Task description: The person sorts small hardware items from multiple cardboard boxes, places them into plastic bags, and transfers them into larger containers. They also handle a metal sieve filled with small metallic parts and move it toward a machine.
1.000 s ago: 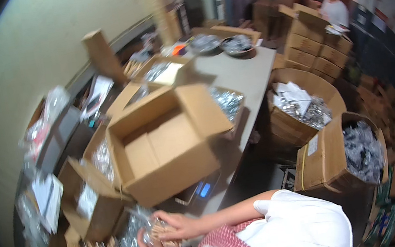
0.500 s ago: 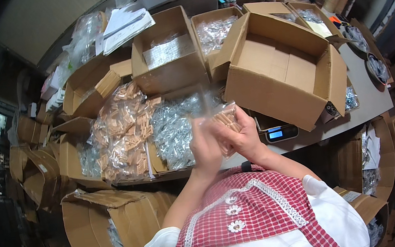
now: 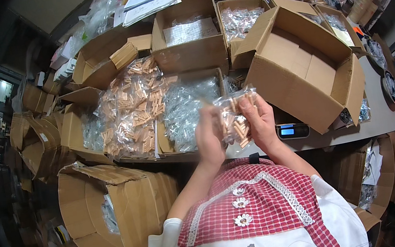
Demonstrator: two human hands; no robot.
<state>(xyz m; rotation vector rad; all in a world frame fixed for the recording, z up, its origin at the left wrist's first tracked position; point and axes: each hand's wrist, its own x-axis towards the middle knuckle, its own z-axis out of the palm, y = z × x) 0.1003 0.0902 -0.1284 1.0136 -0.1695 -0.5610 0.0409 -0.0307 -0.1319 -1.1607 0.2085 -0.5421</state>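
Note:
A clear plastic bag of wooden dowels (image 3: 236, 127) is held up in front of my body, over the near edge of the table. My right hand (image 3: 262, 123) grips its right side, thumb lying across the front. At the bag's left edge is my left hand (image 3: 208, 134), its fingers smeared by motion, so their grip does not show. Left of my hands, a heap of bagged wooden dowels (image 3: 130, 113) spreads over the table. Between that heap and my hands stands a carton of small clear bags of metal hardware (image 3: 188, 112).
A large open carton (image 3: 300, 61) tilts on the right, beside a small scale with a lit display (image 3: 293, 131). Further cartons (image 3: 190, 56) line the back, near stacked papers (image 3: 150, 1). An open carton (image 3: 139, 215) stands below the table's left edge.
My view has shifted, moving the table contents rightward. The bag now faces up more openly in my right hand, and my left hand has come away from across it to its left edge.

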